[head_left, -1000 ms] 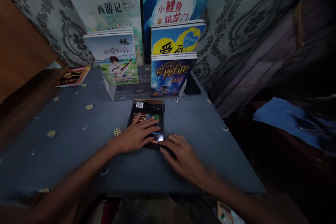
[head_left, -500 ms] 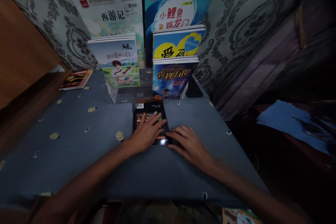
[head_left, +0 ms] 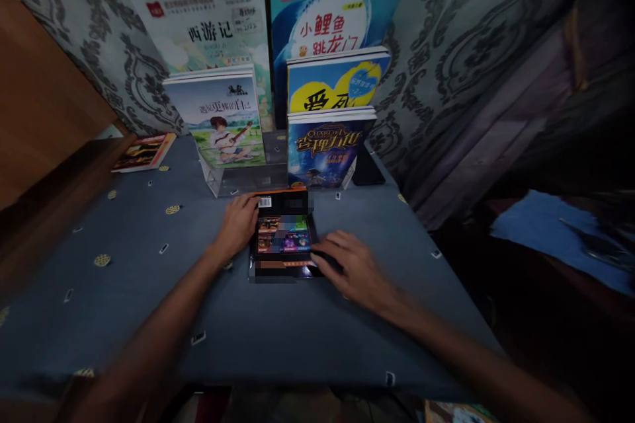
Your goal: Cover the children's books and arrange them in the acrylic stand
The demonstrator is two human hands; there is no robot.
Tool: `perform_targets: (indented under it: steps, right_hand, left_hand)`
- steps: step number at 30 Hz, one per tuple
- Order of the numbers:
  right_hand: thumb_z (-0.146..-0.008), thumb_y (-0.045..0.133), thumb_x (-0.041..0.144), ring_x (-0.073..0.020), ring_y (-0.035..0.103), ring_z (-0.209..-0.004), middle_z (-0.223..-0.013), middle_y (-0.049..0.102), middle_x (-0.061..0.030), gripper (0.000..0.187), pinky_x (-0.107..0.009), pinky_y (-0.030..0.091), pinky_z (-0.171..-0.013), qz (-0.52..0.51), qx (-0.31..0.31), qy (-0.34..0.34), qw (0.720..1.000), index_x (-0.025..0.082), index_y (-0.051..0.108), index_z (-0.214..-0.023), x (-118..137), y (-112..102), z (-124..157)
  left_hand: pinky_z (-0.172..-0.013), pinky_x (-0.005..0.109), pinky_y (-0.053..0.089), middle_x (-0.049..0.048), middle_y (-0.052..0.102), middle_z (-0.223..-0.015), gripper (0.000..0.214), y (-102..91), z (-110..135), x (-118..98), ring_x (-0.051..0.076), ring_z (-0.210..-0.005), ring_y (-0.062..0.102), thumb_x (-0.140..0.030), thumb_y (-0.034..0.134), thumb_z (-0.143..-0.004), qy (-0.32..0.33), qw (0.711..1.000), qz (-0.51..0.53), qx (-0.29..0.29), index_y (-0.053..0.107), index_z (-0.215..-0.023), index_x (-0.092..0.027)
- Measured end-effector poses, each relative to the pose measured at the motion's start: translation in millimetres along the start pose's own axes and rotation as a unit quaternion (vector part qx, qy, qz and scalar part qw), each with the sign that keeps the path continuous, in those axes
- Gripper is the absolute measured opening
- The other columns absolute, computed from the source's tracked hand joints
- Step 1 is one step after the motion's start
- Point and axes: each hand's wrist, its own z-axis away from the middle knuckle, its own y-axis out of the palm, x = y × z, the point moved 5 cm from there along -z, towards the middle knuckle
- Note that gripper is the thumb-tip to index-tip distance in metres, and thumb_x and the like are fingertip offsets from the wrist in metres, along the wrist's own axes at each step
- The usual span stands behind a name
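Observation:
A black-backed book (head_left: 296,266) lies on the table with its back cover up, showing a barcode and a block of small colourful pictures. My left hand (head_left: 239,225) is at its left side, fingers curled together against the upper left edge, the thumb mostly hidden. On the other side, my right hand (head_left: 354,271) has the lower right edge between thumb and fingers, with a dark part of the book showing between them. Part of the book's lower edge is blurred out.
Behind the book, a clear stand (head_left: 243,180) bears a book with a guitar player (head_left: 231,122) and a blue book (head_left: 325,152). Taller books lean behind. A dark flat object (head_left: 368,168) lies right of the stand; another book (head_left: 143,152) lies far left. Patterned curtains hang behind.
My left hand has slid off the middle of the cover to the book's upper left edge, uncovering the pictures. My right hand stays at the right edge, its fingers slightly shifted.

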Motion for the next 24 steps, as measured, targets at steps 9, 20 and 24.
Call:
perform_targets:
  steps: [9,20,24]
  right_hand:
    - [-0.097,0.043,0.005,-0.0263,0.056,-0.106,-0.114,0.062,-0.0157,0.035,-0.041,0.047,-0.093,0.111,0.119,0.036,0.986,0.011,0.062,-0.125,15.4,62.7,-110.9]
    - [-0.103,0.034,0.016,-0.0294,0.06,-0.117,-0.126,0.059,-0.0208,0.038,-0.041,0.051,-0.094,0.12,0.17,0.072,0.976,0.008,0.055,-0.134,8.6,72.2,-134.4]
    - [-0.106,0.032,0.023,-0.0304,0.063,-0.116,-0.127,0.061,-0.021,0.039,-0.04,0.053,-0.09,0.132,0.174,0.097,0.971,0.01,0.057,-0.132,5.8,67.2,-134.3]
  left_hand:
    - [-0.105,0.047,0.05,0.0131,0.068,-0.128,0.029,3.7,1.0,10.5,0.026,-0.119,0.063,-0.015,0.046,-0.098,0.016,0.999,0.007,-0.029,0.061,-0.122,-0.018]
    - [-0.107,0.049,0.049,0.0135,0.066,-0.13,0.027,3.1,1.6,11.7,0.026,-0.121,0.061,-0.019,0.043,-0.1,0.001,1.0,0.024,-0.013,0.057,-0.123,-0.019]
    - [-0.106,0.051,0.048,0.0154,0.065,-0.133,0.028,3.6,2.2,10.3,0.028,-0.124,0.06,-0.02,0.041,-0.1,-0.004,1.0,0.004,-0.001,0.056,-0.124,-0.018]
